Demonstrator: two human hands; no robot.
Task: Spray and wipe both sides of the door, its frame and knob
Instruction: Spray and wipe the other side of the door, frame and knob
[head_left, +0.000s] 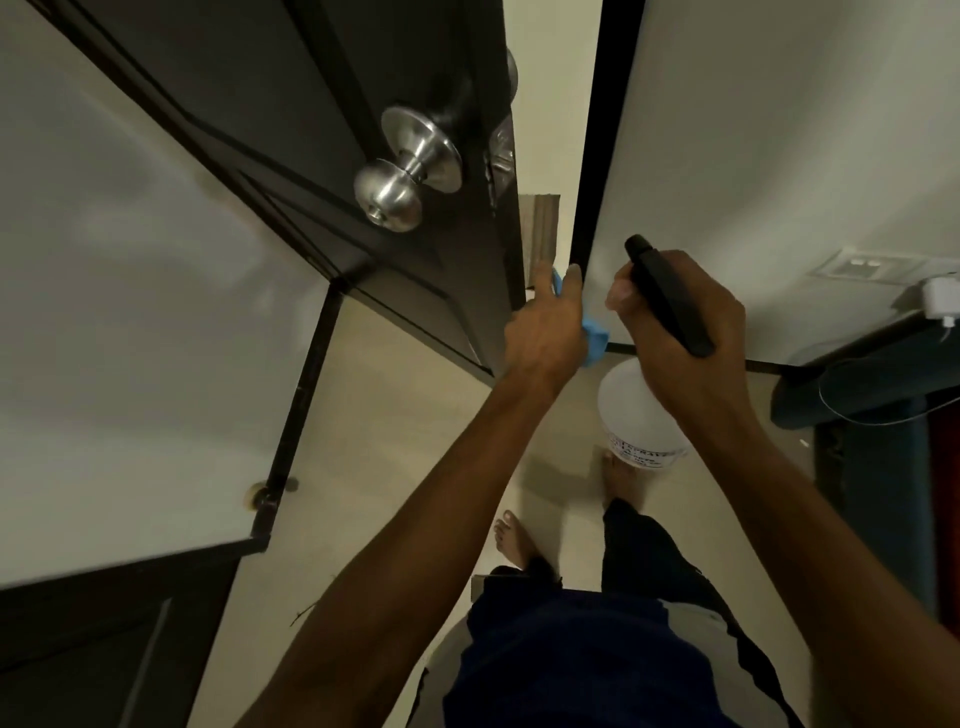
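Left hand (545, 332): holds a blue cloth (592, 338), fingers stretched toward the dark door frame (597, 156).
Right hand (680, 332): wrapped round the black head of a clear spray bottle (636, 415), just right of the left hand.
Door (405, 62): dark, ajar, up and left of both hands.
Knob (389, 192): steel, above the left hand.

Dim, soft indoor light; wide-angle bending at edges, slight blur

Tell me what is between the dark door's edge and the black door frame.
In the head view, the left hand holding a blue cloth lies between dark door and black frame.
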